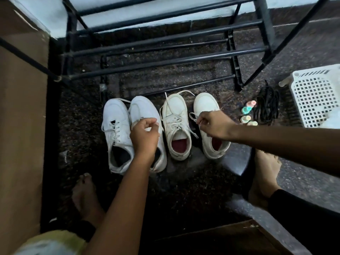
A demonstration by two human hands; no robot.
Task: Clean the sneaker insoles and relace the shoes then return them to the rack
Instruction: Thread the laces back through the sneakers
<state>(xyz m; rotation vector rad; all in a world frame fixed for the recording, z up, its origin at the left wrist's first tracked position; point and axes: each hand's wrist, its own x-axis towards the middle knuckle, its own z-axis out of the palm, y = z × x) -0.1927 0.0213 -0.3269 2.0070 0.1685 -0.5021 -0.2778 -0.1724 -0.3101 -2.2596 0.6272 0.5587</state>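
Head view, looking down on a dark speckled floor (184, 190).

1. Four white sneakers stand side by side in a row at frame centre, toes toward the rack.
- The first sneaker (116, 133), leftmost, is laced and dark inside.
- The second sneaker (145, 107) lies largely under the left hand.
- The third sneaker (175, 116) has loose laces trailing over its sides, and a red insole (179, 142) shows in its opening.
- The fourth sneaker (206, 103), rightmost, also shows red inside and is crossed by the right wrist.

2. The left hand (145, 134) is directly over the second sneaker's lace area with its fingers curled inward. Whether they pinch a lace cannot be told.

3. The right hand (211, 126) is over the fourth sneaker's lace area. Thumb and forefinger pinch a white lace (193, 115), which loops out to frame left of the hand.

4. The black metal rack (165, 43) fills the upper half of the frame, just beyond the toes.

5. A white perforated basket (316, 100) sits at the right edge. Its contents cannot be made out.

6. A bundle of black laces (265, 107) lies on the floor between the basket and the fourth sneaker, with small pastel bottles (247, 113) just beside it.

7. One bare foot is at lower left (82, 192) and another at lower right.
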